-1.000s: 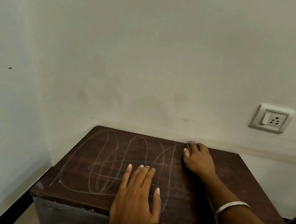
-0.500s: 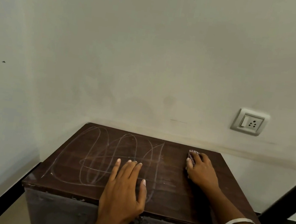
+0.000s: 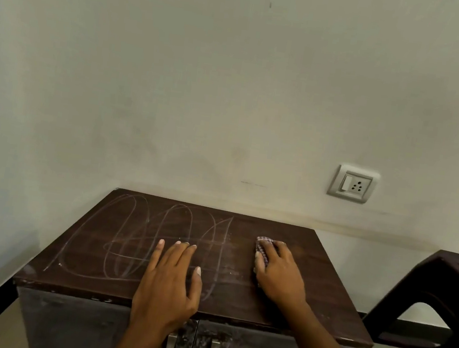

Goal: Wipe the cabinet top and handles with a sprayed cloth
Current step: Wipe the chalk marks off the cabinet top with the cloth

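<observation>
A dark brown cabinet top [image 3: 95,249] stands against the wall, with white chalk-like loops scrawled over its left half. My right hand [image 3: 281,271] presses a small checked cloth [image 3: 262,249] onto the right half of the top; most of the cloth is hidden under the fingers. My left hand [image 3: 170,283] lies flat on the top near the front edge, fingers apart, holding nothing. Two metal handles [image 3: 193,347] show on the cabinet doors below, partly hidden by my left wrist.
A wall socket with a switch [image 3: 353,184] sits on the wall to the right above the cabinet. A dark plastic stool [image 3: 446,290] stands on the floor right of the cabinet. Walls close the back and left sides.
My right hand with the cloth has slid from the back edge of the top toward the front. The view has shifted, bringing the stool and the handles into sight.
</observation>
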Motion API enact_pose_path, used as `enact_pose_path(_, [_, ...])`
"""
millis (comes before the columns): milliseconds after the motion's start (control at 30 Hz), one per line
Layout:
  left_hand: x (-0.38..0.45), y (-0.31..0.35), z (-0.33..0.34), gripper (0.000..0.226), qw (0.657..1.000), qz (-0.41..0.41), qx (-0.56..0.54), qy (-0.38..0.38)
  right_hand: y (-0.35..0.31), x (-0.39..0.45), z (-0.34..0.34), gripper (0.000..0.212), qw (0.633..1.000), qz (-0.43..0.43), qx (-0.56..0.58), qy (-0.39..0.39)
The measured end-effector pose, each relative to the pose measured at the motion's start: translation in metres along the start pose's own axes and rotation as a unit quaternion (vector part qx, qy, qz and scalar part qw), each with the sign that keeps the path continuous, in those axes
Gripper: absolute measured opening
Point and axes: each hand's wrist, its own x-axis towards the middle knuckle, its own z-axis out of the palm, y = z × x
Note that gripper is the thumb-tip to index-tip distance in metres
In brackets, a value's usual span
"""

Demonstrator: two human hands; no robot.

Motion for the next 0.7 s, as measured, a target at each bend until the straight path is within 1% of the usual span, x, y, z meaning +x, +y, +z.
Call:
enact_pose_path(100, [0.0, 0.001, 0.001, 0.056, 1.0, 0.001, 0.006, 0.0, 0.031, -0.006, -0.017, 0.051, 0.998, 0.058, -0.012, 0.018])
enact_pose_path(200, [0.0, 0.003, 0.0, 0.057, 1.0, 0.0, 0.009, -0.001, 0.035, -0.011, -0.021, 0.051, 0.996, 0.083, -0.024, 0.017])
enact_pose_path(300, [0.0, 0.003, 0.0, 0.058, 1.0, 0.0, 0.013, -0.004, 0.011, -0.019, -0.014, 0.051, 0.998, 0.065, -0.011, 0.018])
enact_pose_path(433, [0.0, 0.004, -0.001, 0.057, 1.0, -0.002, 0.016, 0.0, -0.032, -0.037, 0.006, 0.052, 1.0, 0.002, 0.009, 0.0])
enact_pose_path(500, [-0.001, 0.004, -0.002, 0.057, 1.0, -0.006, 0.016, -0.002, -0.041, -0.044, 0.011, 0.052, 1.0, -0.017, 0.013, 0.003])
enact_pose_path(600, [-0.001, 0.002, -0.003, 0.059, 1.0, -0.001, 0.01, -0.003, -0.031, -0.051, 0.002, 0.051, 1.0, -0.015, 0.018, 0.002])
enact_pose_path(700, [0.0, -0.003, -0.003, 0.06, 1.0, 0.003, 0.006, 0.001, -0.003, -0.061, -0.017, 0.049, 0.999, 0.017, 0.003, 0.028])
